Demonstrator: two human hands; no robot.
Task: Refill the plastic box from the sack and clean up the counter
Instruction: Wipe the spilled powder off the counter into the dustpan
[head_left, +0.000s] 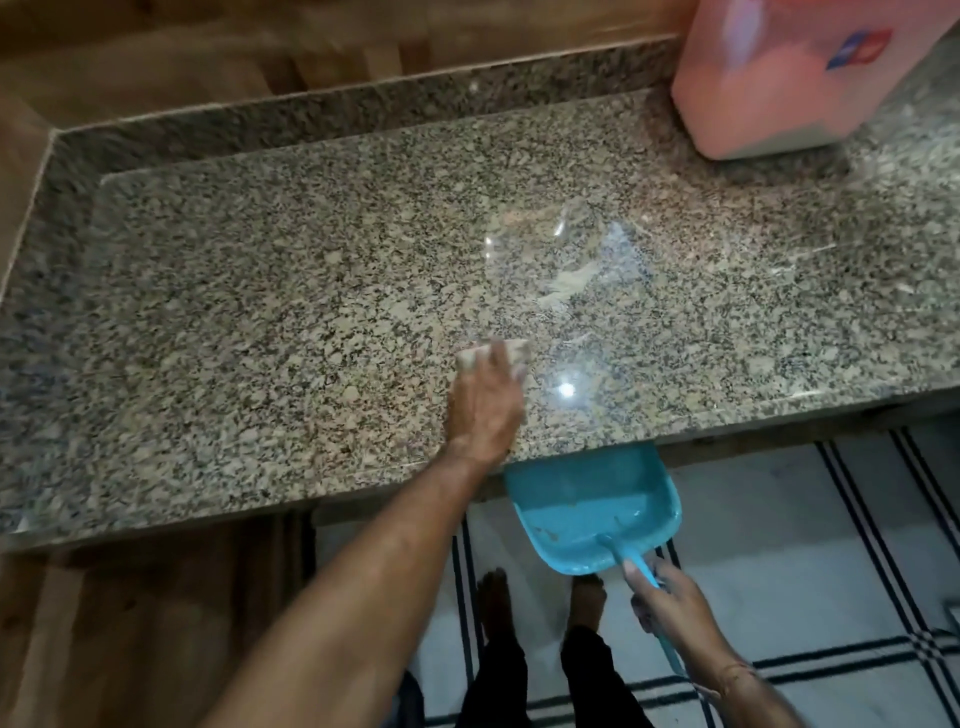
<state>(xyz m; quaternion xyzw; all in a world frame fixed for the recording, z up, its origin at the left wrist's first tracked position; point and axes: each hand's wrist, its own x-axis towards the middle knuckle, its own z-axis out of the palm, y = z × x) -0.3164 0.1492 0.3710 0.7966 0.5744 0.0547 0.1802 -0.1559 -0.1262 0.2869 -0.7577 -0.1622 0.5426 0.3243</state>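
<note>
My left hand (485, 402) rests on the speckled granite counter (311, 291), pressing a pale sponge or cloth (511, 353) that shows past the fingertips. My right hand (670, 605) grips the handle of a blue dustpan (587, 509), held just below the counter's front edge with a few crumbs in its tray. A pink translucent plastic box (779, 78) stands at the back right of the counter. Faint pale streaks of spilled powder (571, 280) lie mid-counter. No sack is in view.
A granite backsplash (311, 109) borders the counter at the back and left, with wood panelling behind and a wooden cabinet front (156, 623) below. My bare feet (493, 587) stand on white floor tiles with dark stripes (831, 571).
</note>
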